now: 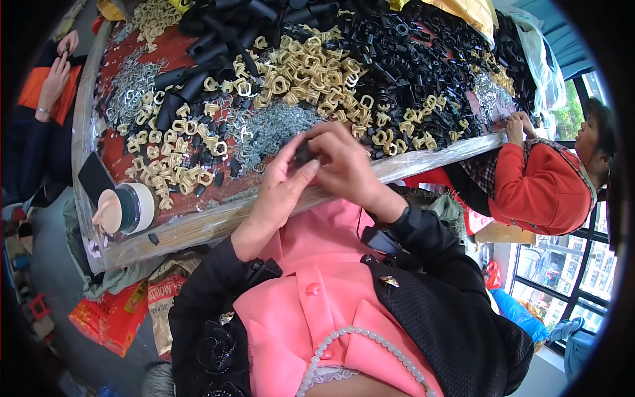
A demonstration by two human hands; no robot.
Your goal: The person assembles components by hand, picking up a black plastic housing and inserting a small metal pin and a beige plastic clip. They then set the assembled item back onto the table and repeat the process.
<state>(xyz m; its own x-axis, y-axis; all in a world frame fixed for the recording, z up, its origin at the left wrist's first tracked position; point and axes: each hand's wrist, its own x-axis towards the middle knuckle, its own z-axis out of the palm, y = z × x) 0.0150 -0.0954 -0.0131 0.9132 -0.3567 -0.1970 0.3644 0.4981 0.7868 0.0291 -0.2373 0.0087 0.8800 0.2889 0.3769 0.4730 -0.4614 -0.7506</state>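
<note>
Above the table's near edge, my two hands meet in front of my chest. Between the thumb and fingers of my left hand [278,188] is a small black part [304,155], mostly covered by the fingers. My right hand [347,165] is closed against the same part, its fingers curled and a little blurred. Just beyond them lies a heap of small silver metal pieces [268,132]. Farther back is a pile of tan ring-shaped pieces [321,69], with more tan pieces [169,159] scattered to the left.
Small black parts [423,59] cover the table's right, and black tubes [231,33] lie at the back. A round container [135,206] and a dark flat panel [96,175] stand near the left corner of the wooden rim [192,231]. People [542,178] work at both sides.
</note>
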